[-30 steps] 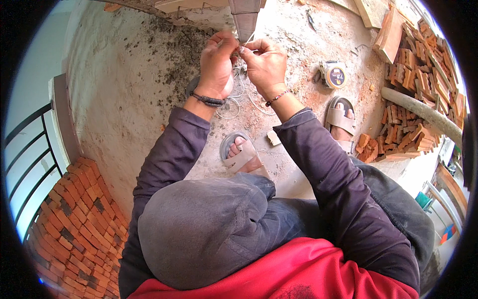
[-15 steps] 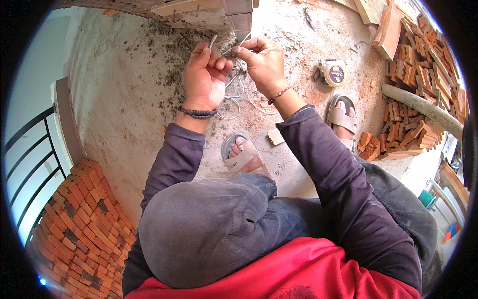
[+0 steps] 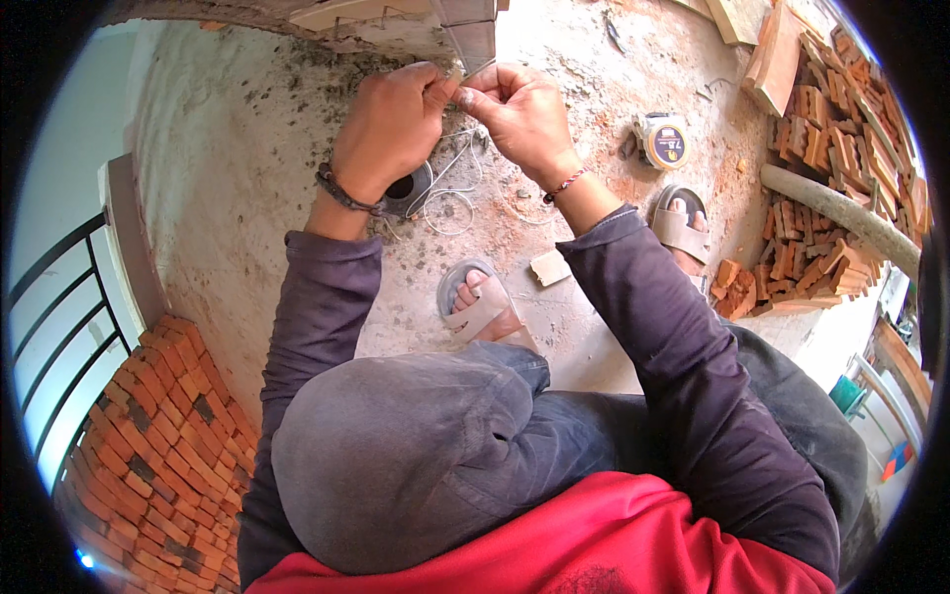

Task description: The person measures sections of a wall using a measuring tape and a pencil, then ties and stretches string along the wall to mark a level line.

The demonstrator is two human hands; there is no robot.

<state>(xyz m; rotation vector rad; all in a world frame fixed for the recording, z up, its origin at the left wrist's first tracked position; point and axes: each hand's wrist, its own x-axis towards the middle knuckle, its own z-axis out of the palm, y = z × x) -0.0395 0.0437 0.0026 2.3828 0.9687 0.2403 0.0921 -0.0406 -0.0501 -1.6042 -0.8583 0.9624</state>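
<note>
A thin white string (image 3: 457, 158) lies in loose loops on the floor and runs up toward my fingertips. My left hand (image 3: 394, 124) is turned back upward, its thumb and fingers pinched on the string. Right beside it, my right hand (image 3: 524, 117) pinches the same string between thumb and forefinger. The fingertips of both hands nearly touch, just below the lower end of a tiled post (image 3: 471, 42). Partly hidden by my left wrist, a round dark-centred thing (image 3: 408, 188) rests on the floor; I cannot tell its kind.
A tape measure (image 3: 663, 142) lies right of my right hand. Stacked bricks (image 3: 158, 445) stand at lower left near a black railing (image 3: 69, 247). Broken bricks and tiles (image 3: 816, 257) are heaped at right beneath a curved pole (image 3: 841, 213). A pale chip (image 3: 549, 267) lies near my feet.
My left hand has rolled over from palm up to back up and closed on the string beside my right hand. The round dark-centred thing now shows beside my left wrist.
</note>
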